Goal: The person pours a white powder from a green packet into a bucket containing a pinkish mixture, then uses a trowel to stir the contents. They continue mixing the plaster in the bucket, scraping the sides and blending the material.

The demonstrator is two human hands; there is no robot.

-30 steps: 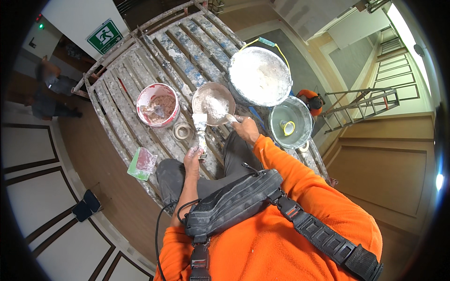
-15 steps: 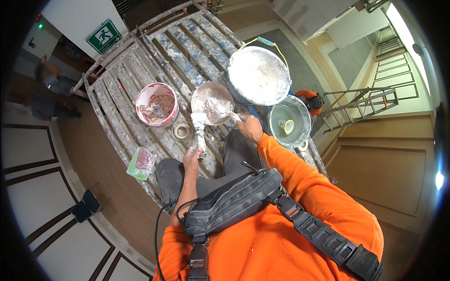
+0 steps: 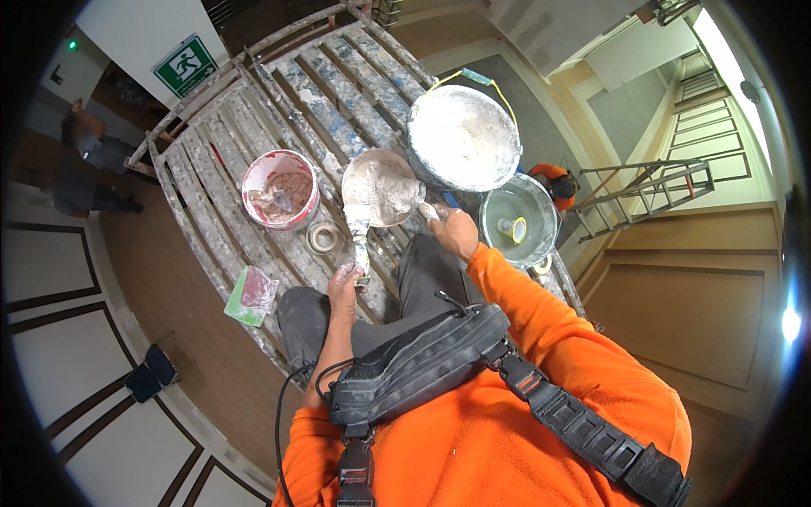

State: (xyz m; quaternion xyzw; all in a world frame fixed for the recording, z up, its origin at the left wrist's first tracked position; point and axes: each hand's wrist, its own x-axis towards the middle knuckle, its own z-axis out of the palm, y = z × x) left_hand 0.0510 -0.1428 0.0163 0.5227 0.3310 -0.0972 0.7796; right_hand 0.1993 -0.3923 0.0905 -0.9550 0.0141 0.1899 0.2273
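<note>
A shallow round bowl [image 3: 353, 173] with wet greyish-pink paste in it stands before me. My left hand [image 3: 343, 291] is closed around a paste-smeared handle [image 3: 361, 253]. Its pale upper end overlaps the bowl's near left rim; whether the two are joined I cannot tell. My right hand [image 3: 456, 231] grips the short pale handle [image 3: 432, 210] of a tool at the bowl's right edge. That tool's working end is in the paste and hard to make out.
On the paint-spattered slatted platform [image 3: 203, 182] stand a red-rimmed bucket [image 3: 245, 193], a large bucket of white material [image 3: 465, 135] and a bucket of water [image 3: 553, 221]. A tape roll [image 3: 323, 237] and a green scraper pad [image 3: 251, 296] lie left. Beyond are a stepladder [image 3: 646, 190] and other people.
The paste in the bowl has shifted into a smoother mound toward the right side, beside my right hand's tool. Both hands keep their grips and have barely moved.
</note>
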